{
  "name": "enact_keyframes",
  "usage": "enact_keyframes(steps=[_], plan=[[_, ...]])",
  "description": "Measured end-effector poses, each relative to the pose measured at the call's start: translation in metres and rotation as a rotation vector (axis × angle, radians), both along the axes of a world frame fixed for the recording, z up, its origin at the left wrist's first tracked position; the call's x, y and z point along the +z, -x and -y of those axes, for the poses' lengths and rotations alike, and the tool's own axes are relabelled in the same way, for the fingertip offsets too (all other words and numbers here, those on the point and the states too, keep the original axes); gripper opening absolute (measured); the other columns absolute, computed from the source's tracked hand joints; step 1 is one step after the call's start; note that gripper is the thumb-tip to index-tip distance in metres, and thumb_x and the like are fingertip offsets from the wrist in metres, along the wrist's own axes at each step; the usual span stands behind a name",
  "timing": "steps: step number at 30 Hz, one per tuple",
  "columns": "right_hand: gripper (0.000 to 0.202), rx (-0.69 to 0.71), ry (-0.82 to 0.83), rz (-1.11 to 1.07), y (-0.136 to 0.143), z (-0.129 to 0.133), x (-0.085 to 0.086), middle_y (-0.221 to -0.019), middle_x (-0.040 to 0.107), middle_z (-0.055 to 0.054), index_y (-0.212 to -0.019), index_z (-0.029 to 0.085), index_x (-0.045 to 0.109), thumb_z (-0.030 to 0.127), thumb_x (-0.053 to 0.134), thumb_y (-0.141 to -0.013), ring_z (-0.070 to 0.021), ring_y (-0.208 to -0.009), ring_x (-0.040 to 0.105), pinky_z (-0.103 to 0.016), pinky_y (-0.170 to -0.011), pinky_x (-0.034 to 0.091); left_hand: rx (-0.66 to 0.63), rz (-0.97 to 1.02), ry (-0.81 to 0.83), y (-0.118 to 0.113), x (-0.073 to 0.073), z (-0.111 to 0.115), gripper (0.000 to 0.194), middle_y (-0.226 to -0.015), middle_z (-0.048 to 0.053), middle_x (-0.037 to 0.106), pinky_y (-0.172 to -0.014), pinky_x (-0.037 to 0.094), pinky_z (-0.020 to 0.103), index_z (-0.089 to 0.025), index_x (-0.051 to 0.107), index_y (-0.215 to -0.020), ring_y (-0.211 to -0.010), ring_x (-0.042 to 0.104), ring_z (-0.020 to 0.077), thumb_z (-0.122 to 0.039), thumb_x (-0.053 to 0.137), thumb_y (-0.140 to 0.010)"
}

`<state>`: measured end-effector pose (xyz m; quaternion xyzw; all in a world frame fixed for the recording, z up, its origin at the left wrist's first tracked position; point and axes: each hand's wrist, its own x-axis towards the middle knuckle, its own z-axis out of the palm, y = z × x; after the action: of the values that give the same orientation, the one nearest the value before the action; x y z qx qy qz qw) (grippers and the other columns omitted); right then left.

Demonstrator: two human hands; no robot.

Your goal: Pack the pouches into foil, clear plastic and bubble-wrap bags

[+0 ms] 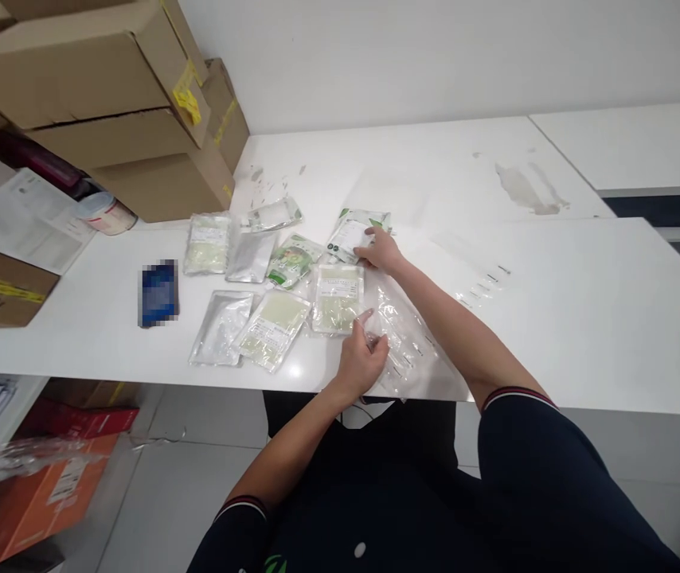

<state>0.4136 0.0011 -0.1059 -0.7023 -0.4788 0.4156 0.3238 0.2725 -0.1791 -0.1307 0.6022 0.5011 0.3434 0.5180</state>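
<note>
Head: hands (361, 362) half-open; right (383, 251) on packet (349, 234)

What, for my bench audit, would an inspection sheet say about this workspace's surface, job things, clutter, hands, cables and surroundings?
Surface: white flat table, brownish stains near the wall.
Job's things: flat pale-green plastic pouches, flat silver foil-like pouches, green-and-white printed plastic pouches, clear plastic bags.
Clutter: pixelated blue item, stacked brown cardboard boxes.
Hands: right hand touching a printed pouch; left hand by the clear bags, contact unclear.
Cables: nothing seen on the table.
Surroundings: white wall, grey floor tiles.
</note>
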Motion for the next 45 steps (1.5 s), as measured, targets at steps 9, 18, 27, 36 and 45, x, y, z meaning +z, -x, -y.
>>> enact_keyframes(steps=[9, 18, 27, 36, 45], plan=[[0.033, -0.143, -0.597, 0.206, -0.039, -0.002, 0.024, -0.092, 0.064, -0.005, -0.118, 0.019, 0.062, 0.022, 0.050, -0.087, -0.0206, -0.087, 0.061, -0.036, -0.073, 0.050, 0.004, 0.029, 0.040, 0.004, -0.001, -0.005, 0.076, -0.098, 0.004, 0.065, -0.064, 0.050, 0.024, -0.021, 0.030, -0.149, -0.063, 0.056, 0.0082, -0.031, 0.068, -0.083], [0.023, -0.303, -0.832, 0.462, -0.121, 0.190, 0.086, -0.109, 0.063, -0.004, -0.108, 0.033, 0.067, 0.030, 0.049, -0.094, -0.0251, -0.099, 0.061, -0.045, -0.080, 0.051, -0.105, -0.413, -0.567, 0.050, -0.003, 0.020, 0.066, -0.117, 0.013, 0.056, -0.079, 0.052, 0.037, -0.026, 0.038, -0.148, -0.095, 0.058, 0.0205, -0.011, 0.052, -0.086], [0.019, -0.318, -0.434, -0.102, -0.103, 0.230, 0.036, -0.090, 0.060, -0.004, -0.093, 0.022, 0.062, 0.033, 0.063, -0.078, -0.0078, -0.050, 0.040, -0.028, -0.044, 0.034, -0.273, -0.719, -1.024, 0.020, -0.018, -0.005, 0.032, -0.113, 0.008, 0.069, -0.089, 0.034, 0.048, -0.026, 0.071, -0.102, -0.113, 0.051, 0.0303, -0.007, 0.047, -0.090], [0.023, -0.074, -0.223, -0.201, -0.109, 0.228, -0.010, -0.082, 0.059, 0.000, -0.094, 0.019, 0.062, 0.034, 0.064, -0.076, -0.0098, -0.060, 0.049, -0.025, -0.049, 0.039, -0.354, -0.590, -0.897, -0.001, -0.018, 0.015, 0.027, -0.079, 0.010, 0.066, -0.075, 0.035, 0.039, -0.020, 0.066, -0.077, -0.086, 0.057, 0.0241, -0.021, 0.047, -0.096], [0.018, -0.054, -0.186, -0.167, -0.113, 0.234, -0.010, -0.083, 0.063, -0.002, -0.090, 0.018, 0.062, 0.032, 0.062, -0.077, -0.0120, -0.064, 0.056, -0.028, -0.054, 0.045, -0.383, -0.591, -0.864, 0.000, -0.014, 0.015, 0.029, -0.064, 0.006, 0.054, -0.065, 0.031, 0.036, -0.022, 0.062, -0.074, -0.068, 0.047, 0.0199, -0.023, 0.044, -0.097]])
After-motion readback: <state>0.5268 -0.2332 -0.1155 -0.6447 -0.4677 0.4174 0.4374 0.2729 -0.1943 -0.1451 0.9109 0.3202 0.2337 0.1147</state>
